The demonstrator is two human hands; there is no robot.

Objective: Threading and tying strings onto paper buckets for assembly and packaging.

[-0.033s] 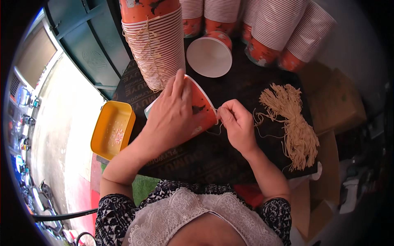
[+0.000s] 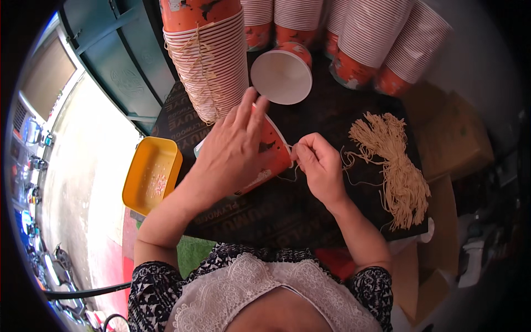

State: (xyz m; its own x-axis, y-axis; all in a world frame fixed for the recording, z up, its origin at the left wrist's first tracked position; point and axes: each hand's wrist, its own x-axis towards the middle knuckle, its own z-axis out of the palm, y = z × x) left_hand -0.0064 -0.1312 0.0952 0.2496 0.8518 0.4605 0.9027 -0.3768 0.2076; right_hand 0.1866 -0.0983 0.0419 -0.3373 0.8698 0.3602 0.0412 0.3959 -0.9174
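On the dark table, an orange-red paper cup [image 2: 271, 143] with black and white patches lies on its side, its rim toward the right. My left hand [image 2: 228, 145] rests flat over it, fingers stretched out, covering much of the cup. At the rim, my right hand [image 2: 319, 166] pinches a thin beige string [image 2: 295, 172] between thumb and fingertips. A tied bundle of similar strings [image 2: 395, 171] lies right of that hand. Behind my left hand leans a tall stack of nested cups [image 2: 213, 72], with strings hanging down its side.
Another cup [image 2: 281, 77] lies tipped, its white mouth facing me. Several wrapped cup stacks [image 2: 373, 33] line the table's far side. A yellow tray [image 2: 138, 182] with small pink and white bits sits at the left. Cardboard boxes [image 2: 456, 133] stand beyond the right edge.
My left hand has shifted slightly across the cup, its fingertips a little farther up and right. My right hand has barely moved and keeps its pinch on the string.
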